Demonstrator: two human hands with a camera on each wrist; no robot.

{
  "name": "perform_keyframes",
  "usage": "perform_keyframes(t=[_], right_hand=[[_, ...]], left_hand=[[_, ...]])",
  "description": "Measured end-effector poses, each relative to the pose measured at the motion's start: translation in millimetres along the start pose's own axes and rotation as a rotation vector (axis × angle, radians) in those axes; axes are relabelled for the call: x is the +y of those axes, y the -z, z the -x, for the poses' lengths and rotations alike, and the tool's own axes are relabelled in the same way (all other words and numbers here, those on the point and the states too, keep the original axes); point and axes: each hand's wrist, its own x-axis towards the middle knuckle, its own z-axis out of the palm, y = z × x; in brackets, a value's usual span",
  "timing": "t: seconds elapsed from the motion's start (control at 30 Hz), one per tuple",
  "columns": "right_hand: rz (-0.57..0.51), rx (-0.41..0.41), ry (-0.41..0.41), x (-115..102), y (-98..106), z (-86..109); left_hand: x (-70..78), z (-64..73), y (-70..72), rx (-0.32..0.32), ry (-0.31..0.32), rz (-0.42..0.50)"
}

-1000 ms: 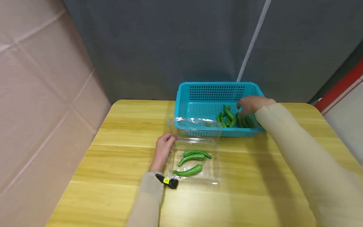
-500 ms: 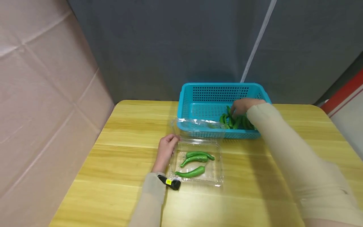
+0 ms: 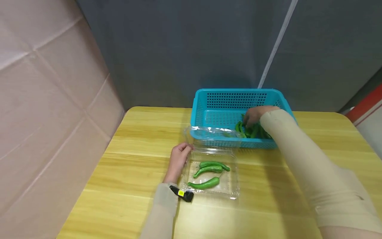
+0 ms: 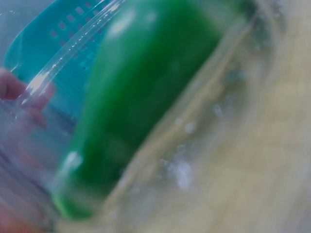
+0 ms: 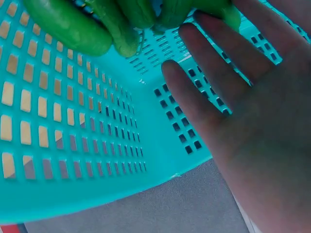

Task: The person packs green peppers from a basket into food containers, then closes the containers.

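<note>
My left hand (image 3: 178, 156) pinches the left edge of an open clear plastic clamshell container (image 3: 229, 188), close to its hinge. Three green chili peppers (image 3: 206, 183) lie in the container's base; one green pepper (image 4: 131, 82) fills much of the left wrist view. My right hand (image 3: 256, 114) reaches down into the blue plastic basket (image 3: 235, 90), over a pile of green peppers (image 3: 255, 131). In the right wrist view its fingers (image 5: 214, 63) are spread and nearly straight, with the fingertips right at the peppers (image 5: 133, 12).
The container's raised lid (image 3: 215, 134) overlaps the basket's front wall. Both stand on a wooden table (image 3: 140, 146). A dark grey partition (image 3: 179, 49) rises behind the table, and a pale pink covered wall (image 3: 53, 116) stands at the left.
My right hand has moved slightly left and down in the basket, into the pepper pile. The left hand keeps its place at the container's edge. The head view has shifted a little.
</note>
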Motion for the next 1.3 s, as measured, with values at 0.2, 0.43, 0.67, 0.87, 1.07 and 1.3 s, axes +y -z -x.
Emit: perform_keyframes(t=[0.2,0.43,0.67,0.87,1.07,1.3], right_hand=[[-0.002,0.023,0.034,8.8,-2.7,0.9],[-0.026,0.057,0.032,11.2,-0.6,2.5],[0.021,0.204,0.106,11.7,3.6,0.3],[0.019,0.242,0.1,14.5,5.5,3.0],[0.034,0.297,0.107,17.5,11.8,7.3],[0.06,0.314,0.111,13.3,20.6,15.0]], left_hand=[[-19.6,-9.8,-3.9,-0.017,0.006,0.002],[-28.6,-15.3,-3.3,0.01,-0.024,-0.02],[-28.6,-17.1,-0.8,0.011,-0.025,-0.019],[-28.6,-18.7,-1.7,0.007,-0.026,-0.031],[-26.1,-21.8,-2.5,-0.02,-0.025,-0.045],[-12.1,-17.9,0.3,-0.056,0.013,-0.014]])
